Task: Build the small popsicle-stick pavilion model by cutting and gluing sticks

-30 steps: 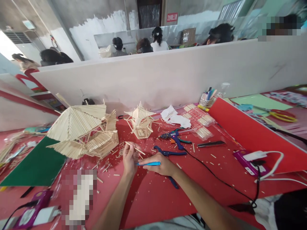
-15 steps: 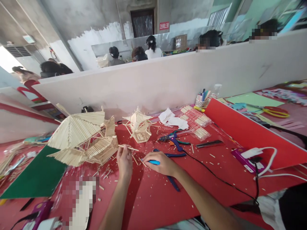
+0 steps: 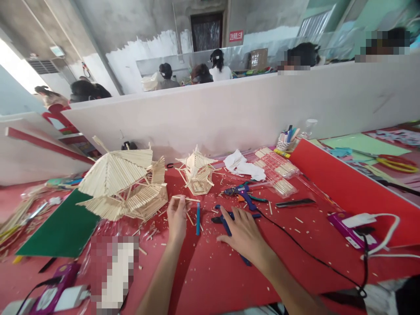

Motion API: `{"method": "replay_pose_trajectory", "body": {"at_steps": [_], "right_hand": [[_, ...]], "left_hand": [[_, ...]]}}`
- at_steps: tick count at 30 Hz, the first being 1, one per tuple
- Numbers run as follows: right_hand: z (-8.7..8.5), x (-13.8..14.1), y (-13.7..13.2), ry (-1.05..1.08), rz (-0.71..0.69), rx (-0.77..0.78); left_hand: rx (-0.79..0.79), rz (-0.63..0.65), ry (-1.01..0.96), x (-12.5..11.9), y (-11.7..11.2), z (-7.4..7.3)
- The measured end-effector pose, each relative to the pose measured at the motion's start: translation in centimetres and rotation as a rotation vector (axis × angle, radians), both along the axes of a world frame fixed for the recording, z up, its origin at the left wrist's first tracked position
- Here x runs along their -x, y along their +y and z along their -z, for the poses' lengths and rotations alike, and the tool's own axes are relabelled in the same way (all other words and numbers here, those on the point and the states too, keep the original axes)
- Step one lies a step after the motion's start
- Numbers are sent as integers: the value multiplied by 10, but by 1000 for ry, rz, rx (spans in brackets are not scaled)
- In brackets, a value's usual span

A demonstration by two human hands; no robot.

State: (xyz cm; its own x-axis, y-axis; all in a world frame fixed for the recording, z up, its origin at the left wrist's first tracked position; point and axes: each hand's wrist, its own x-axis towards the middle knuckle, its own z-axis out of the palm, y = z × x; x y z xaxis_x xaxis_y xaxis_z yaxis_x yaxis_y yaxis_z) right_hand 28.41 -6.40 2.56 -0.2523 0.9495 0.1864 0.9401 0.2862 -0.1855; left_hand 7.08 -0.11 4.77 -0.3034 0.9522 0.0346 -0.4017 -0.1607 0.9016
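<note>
Between the fingers of my left hand (image 3: 177,218) is a thin wooden stick (image 3: 190,199), held roughly level above the red table. My right hand (image 3: 244,232) is spread with nothing in it, over dark blue pliers (image 3: 226,224) that it partly covers. A blue pen (image 3: 197,218) lies on the table between my two hands. Behind my left hand stands a small stick-built pavilion model (image 3: 197,173). To its left is a larger stick model (image 3: 123,183) with a broad slatted roof. A blue glue gun (image 3: 241,192) lies beyond my right hand.
Packs of sticks (image 3: 277,170) and white tissue (image 3: 243,165) lie toward the back. A black blade-like tool (image 3: 295,203) is on the right, near a purple power strip (image 3: 352,232) with cables. A green board (image 3: 62,227) lies left. Stick scraps litter the table; people sit beyond the white partition (image 3: 197,113).
The blue pen has left my right hand and now lies on the table. That hand has opened and moved right, over the pliers. My left hand still holds the stick.
</note>
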Motion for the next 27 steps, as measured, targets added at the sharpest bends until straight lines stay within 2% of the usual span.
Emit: {"method": "replay_pose_trajectory", "body": {"at_steps": [4, 6, 9, 13, 16, 19, 23, 27], "right_hand": [[17, -9, -12, -96, 46, -45], [16, -9, -13, -121, 54, -54], [5, -9, -12, -82, 66, 1], [-16, -10, -5, 264, 22, 185], [-34, -7, 7, 542, -110, 312], [-45, 2, 21, 688, -234, 427], [-46, 15, 32, 807, -289, 537], [-42, 20, 29, 903, -272, 593]], "left_hand": [[8, 46, 62, -4, -1, 4], [10, 69, 72, -5, -2, 6], [-7, 67, 59, -5, -2, 6], [-20, -7, 13, -5, -1, 3], [-17, -80, -25, -4, -1, 2], [-6, -123, -55, -2, -1, 3], [1, -186, -70, 1, 0, 3], [11, -174, -20, -4, -1, 4]]}}
